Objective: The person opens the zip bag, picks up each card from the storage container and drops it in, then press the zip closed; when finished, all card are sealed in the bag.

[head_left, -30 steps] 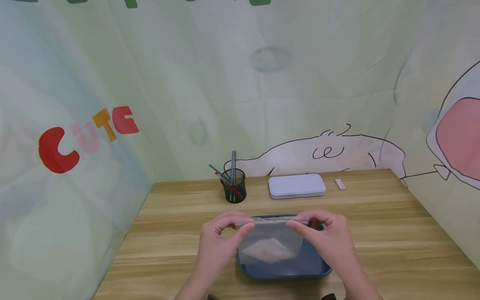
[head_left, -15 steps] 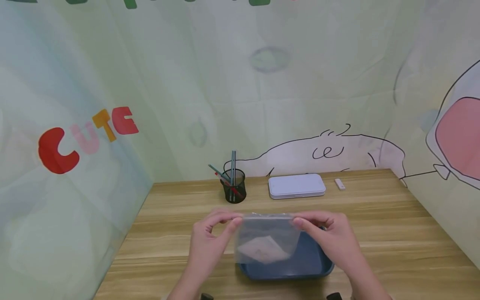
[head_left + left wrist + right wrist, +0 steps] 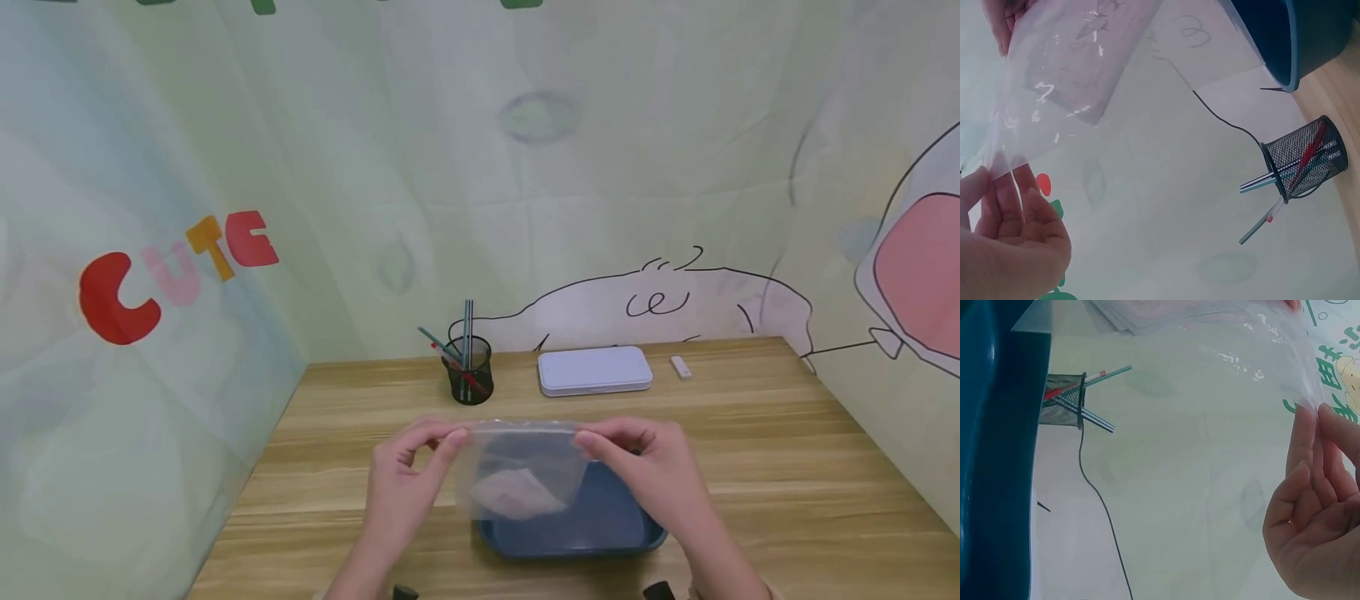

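A clear zip-top plastic bag hangs upright between both hands, its top edge stretched level. My left hand pinches the top left corner between thumb and fingers. At the top right corner my right hand pinches the bag the same way. Folded whitish papers lie at the bottom inside the bag; the left wrist view shows the papers with faint markings. Behind and below the bag is a dark blue tray, its left part seen through the plastic.
At the back of the wooden table stands a black mesh pen cup with several pens and pencils. To its right lie a white pencil case and a small white eraser-like block. A printed curtain encloses the table.
Both hands have spread slightly apart, the left hand moving left and up, stretching the bag's top edge. The bag has shifted left with them, uncovering more of the blue tray.
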Motion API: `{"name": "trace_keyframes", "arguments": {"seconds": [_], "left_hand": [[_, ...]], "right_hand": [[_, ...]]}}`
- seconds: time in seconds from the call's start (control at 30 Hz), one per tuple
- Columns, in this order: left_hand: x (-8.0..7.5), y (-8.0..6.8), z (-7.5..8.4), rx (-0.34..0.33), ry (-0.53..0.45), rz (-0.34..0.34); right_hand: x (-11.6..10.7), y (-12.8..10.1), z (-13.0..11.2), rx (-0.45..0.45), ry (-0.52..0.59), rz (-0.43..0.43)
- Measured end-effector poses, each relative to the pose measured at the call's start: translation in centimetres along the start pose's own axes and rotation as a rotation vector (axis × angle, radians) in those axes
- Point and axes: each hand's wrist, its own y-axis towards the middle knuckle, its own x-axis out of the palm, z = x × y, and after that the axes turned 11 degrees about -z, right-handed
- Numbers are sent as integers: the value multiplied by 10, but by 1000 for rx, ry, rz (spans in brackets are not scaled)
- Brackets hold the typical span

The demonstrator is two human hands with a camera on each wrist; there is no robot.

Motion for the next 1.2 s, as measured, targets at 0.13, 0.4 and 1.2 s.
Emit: {"name": "trace_keyframes", "arguments": {"seconds": [0.13, 0.4, 1.2], "left_hand": [[-3, 0, -1, 15, -61, 16], [-3, 3, -11, 138, -188, 20], [-58, 25, -95, -325, -336, 386]], "right_hand": [[3, 4, 4, -25, 36, -27], [25, 16, 31, -64, 171, -152], [83, 15, 58, -595, -507, -386]]}}
